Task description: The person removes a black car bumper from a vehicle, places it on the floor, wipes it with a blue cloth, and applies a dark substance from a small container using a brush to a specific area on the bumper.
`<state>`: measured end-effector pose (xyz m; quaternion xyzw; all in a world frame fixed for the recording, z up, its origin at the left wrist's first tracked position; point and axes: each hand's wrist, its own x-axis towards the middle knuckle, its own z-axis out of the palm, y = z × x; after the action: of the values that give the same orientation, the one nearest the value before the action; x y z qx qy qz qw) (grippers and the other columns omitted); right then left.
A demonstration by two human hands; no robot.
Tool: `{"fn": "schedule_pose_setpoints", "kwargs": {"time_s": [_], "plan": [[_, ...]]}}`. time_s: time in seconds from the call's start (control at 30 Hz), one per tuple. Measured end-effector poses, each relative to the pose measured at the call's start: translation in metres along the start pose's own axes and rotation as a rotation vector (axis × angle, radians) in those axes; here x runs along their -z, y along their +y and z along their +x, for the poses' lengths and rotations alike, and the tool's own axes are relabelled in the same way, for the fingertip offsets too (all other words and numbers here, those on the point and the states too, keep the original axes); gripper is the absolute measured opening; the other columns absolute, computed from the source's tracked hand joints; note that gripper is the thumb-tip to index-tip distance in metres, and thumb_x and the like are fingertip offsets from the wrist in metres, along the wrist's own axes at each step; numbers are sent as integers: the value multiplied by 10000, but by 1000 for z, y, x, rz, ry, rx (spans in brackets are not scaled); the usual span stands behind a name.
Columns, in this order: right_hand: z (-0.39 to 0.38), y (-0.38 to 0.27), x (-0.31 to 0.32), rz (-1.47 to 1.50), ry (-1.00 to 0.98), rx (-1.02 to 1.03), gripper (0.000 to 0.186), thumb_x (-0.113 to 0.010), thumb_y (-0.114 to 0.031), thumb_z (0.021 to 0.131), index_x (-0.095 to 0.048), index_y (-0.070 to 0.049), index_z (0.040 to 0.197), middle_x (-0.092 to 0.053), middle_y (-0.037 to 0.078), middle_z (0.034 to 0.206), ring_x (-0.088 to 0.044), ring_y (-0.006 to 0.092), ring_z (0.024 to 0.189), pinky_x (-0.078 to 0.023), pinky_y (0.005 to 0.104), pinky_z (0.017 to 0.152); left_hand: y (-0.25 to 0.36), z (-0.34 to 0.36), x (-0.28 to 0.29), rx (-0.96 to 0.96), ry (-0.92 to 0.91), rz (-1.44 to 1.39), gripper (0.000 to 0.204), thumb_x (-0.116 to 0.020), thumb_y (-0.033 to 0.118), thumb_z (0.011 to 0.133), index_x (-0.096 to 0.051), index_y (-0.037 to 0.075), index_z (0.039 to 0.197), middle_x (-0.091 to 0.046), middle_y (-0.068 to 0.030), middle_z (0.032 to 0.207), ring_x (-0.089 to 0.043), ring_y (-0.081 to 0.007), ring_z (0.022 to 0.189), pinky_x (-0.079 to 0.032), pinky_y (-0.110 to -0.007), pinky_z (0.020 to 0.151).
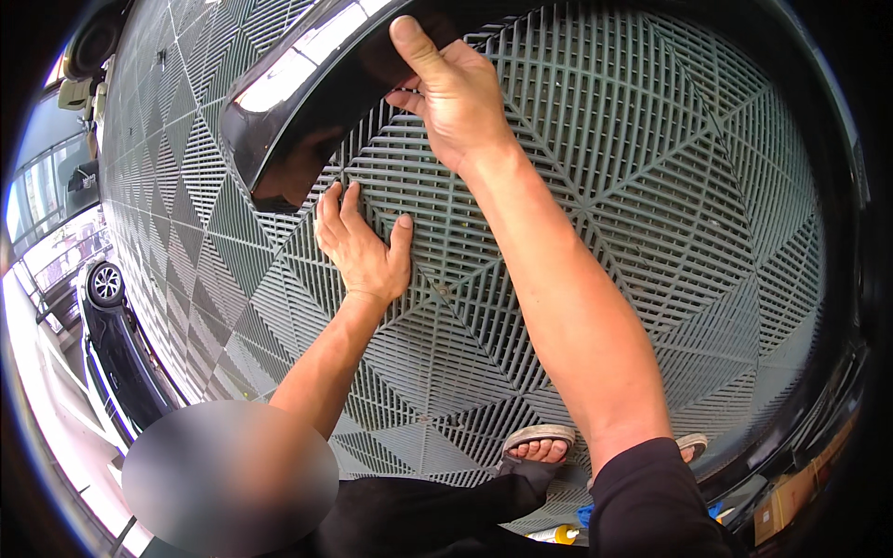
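Observation:
A long, glossy black car body panel curves across the upper left above the floor, with bright reflections on its outer face. My right hand grips its inner edge, thumb on top and fingers curled beneath. Below the panel's lower left end, my left hand is open, fingers spread and thumb apart, holding nothing. Its fingertips come close to the panel; whether they touch the floor grating I cannot tell.
Grey slatted floor tiles lie beneath. A dark car stands at the left, a tyre at the upper left. My sandalled foot, a yellow bottle and a cardboard box are near the lower edge.

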<state>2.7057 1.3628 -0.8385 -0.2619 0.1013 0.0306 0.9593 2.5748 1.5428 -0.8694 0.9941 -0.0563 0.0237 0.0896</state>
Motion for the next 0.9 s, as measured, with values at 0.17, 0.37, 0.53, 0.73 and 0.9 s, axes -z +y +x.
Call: {"fn": "schedule_pose_setpoints", "kwargs": {"time_s": [0.17,0.37,0.53,0.73,0.9], "plan": [[2,5,6,-18,-53,23,352,-706,-347,932,-655,-101,1179,-675,-55,928,-552,11,690,-430,162,576,2,-1,0,-28,41,50,746,-590,441,885,-370,-32,1418,-334,-229,1462,-283,-414,1364,-174,-524,1145],[12,29,38,-67,-72,88,715,-479,-618,943,-516,11,1280,-615,104,1063,-602,163,840,-518,291,673,8,1,-2,-38,35,41,745,-572,458,898,-368,-32,1420,-332,-231,1464,-284,-417,1362,-176,-527,1144],[-10,31,22,90,124,-111,1010,-337,-752,938,-359,155,1383,-554,277,1233,-651,306,1010,-549,383,815,0,-3,0,-28,28,60,750,-576,451,896,-361,-32,1428,-317,-240,1479,-275,-421,1374,-167,-532,1147],[-14,40,25,63,78,-60,783,-545,-641,927,-533,98,1185,-614,185,1020,-667,251,895,-558,341,747,3,-1,-3,-52,36,42,746,-586,437,894,-361,-31,1430,-317,-240,1479,-278,-419,1371,-171,-530,1145],[-10,43,27,196,24,-38,408,-667,-400,947,-597,-12,1050,-615,102,917,-654,229,858,-566,348,750,2,-2,-2,-58,38,55,745,-568,461,906,-365,-31,1428,-321,-237,1475,-282,-415,1367,-178,-527,1143]]}}
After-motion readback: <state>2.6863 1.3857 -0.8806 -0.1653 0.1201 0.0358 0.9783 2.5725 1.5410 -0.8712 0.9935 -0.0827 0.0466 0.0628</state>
